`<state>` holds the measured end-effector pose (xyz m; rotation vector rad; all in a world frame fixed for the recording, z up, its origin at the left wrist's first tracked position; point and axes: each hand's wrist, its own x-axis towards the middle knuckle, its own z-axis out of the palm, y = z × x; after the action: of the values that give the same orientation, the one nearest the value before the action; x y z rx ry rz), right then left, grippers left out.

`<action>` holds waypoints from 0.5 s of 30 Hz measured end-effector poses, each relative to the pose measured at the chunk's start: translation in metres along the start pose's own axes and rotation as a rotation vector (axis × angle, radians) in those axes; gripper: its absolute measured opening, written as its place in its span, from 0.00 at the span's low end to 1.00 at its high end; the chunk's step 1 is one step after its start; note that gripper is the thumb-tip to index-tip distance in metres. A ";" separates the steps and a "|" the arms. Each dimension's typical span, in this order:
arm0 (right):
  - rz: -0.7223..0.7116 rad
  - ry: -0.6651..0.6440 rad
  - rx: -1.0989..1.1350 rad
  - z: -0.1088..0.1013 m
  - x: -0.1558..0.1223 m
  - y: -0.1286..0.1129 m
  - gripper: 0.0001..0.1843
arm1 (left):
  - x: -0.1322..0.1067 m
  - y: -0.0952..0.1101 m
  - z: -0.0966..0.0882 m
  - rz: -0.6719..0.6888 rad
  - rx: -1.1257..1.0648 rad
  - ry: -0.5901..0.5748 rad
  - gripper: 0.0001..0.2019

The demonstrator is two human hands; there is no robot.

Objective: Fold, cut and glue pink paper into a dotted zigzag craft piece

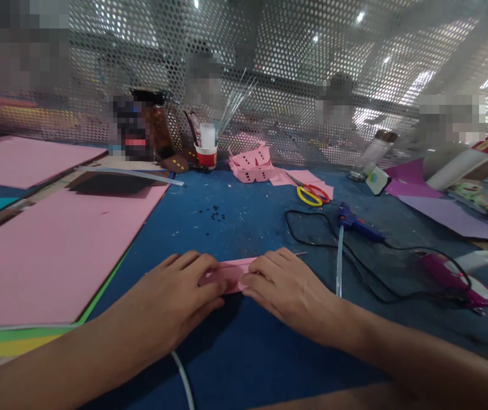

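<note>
Between my two hands lies a folded strip of pink paper [236,267], low over the blue table. My left hand [179,296] grips its left end, fingers on top and thumb along the near side. At the other end my right hand [284,285] pinches the strip with fingers and thumb together. A thin stick [300,254] pokes out just beyond the right knuckles; what it belongs to is hidden. Farther off, small black dots [215,215] are scattered on the table. Behind them sit pink cut-paper pieces with black dots [252,164].
Scissors [312,195] with red and yellow handles rest on pink scraps. A blue glue gun [357,223] and its black cord lie to the right. Large pink sheets [64,256] cover the left side. A red and white cup [206,156] stands before the perforated metal screen [286,51].
</note>
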<state>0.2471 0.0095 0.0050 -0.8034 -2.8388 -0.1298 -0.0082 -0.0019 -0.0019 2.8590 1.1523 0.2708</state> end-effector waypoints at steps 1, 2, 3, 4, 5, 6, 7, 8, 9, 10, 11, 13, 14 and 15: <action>0.006 0.002 0.013 0.000 0.000 0.000 0.13 | 0.001 0.000 -0.001 -0.009 -0.033 0.001 0.13; 0.018 0.007 0.030 -0.001 0.001 0.000 0.13 | 0.001 -0.001 -0.001 -0.017 -0.068 0.008 0.13; 0.036 0.012 0.054 -0.001 0.002 0.000 0.14 | 0.002 -0.001 -0.001 -0.026 -0.104 0.019 0.14; 0.061 0.019 0.085 0.000 0.002 0.000 0.14 | 0.003 -0.001 -0.001 -0.041 -0.135 0.030 0.14; 0.092 0.027 0.121 0.000 0.003 0.000 0.14 | 0.004 -0.001 -0.001 -0.057 -0.160 0.041 0.14; 0.129 0.036 0.161 0.001 0.004 0.000 0.14 | 0.005 -0.001 0.000 -0.073 -0.179 0.055 0.13; 0.169 0.047 0.200 0.001 0.005 -0.001 0.13 | 0.006 0.000 0.001 -0.090 -0.191 0.066 0.13; 0.208 0.058 0.234 0.002 0.005 -0.002 0.12 | 0.007 0.001 0.002 -0.106 -0.199 0.075 0.12; 0.243 0.070 0.259 0.003 0.006 -0.002 0.11 | 0.008 0.002 0.003 -0.122 -0.204 0.085 0.12; 0.272 0.080 0.275 0.003 0.007 -0.003 0.10 | 0.009 0.003 0.004 -0.136 -0.211 0.095 0.11; 0.293 0.088 0.282 0.004 0.008 -0.005 0.09 | 0.010 0.004 0.005 -0.148 -0.218 0.104 0.11; 0.317 0.102 0.277 0.006 0.010 -0.007 0.07 | 0.012 0.006 0.007 -0.172 -0.227 0.119 0.09; 0.326 0.111 0.269 0.006 0.011 -0.008 0.06 | 0.013 0.007 0.008 -0.180 -0.228 0.129 0.09; 0.335 0.120 0.260 0.007 0.012 -0.009 0.06 | 0.014 0.008 0.008 -0.187 -0.228 0.135 0.09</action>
<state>0.2309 0.0087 0.0003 -1.1473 -2.4966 0.2255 0.0081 0.0022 -0.0070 2.5507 1.3071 0.5536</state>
